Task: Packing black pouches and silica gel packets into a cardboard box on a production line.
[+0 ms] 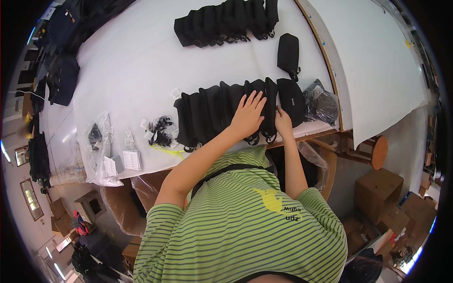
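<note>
A row of flat black pouches (212, 113) overlaps side by side near the table's front edge. My left hand (248, 114) lies palm down on the right part of this row, fingers stretched and slightly apart. At the row's right end, my right hand (283, 122) has its fingers closed at the side edge of a black zip pouch (291, 100), which lies flat with a small pale mark on its front. Its fingertips are partly hidden against the black fabric. Wrist loops hang from the lower ends of several pouches in the row.
Another row of black pouches (226, 21) lies farther back, with a single pouch (288, 52) to its right. Clear plastic bags (322, 104) sit at the right edge. Black cords (163, 132), white tags (132, 160) and a plastic bag (98, 141) lie left. Cardboard boxes (377, 191) stand below.
</note>
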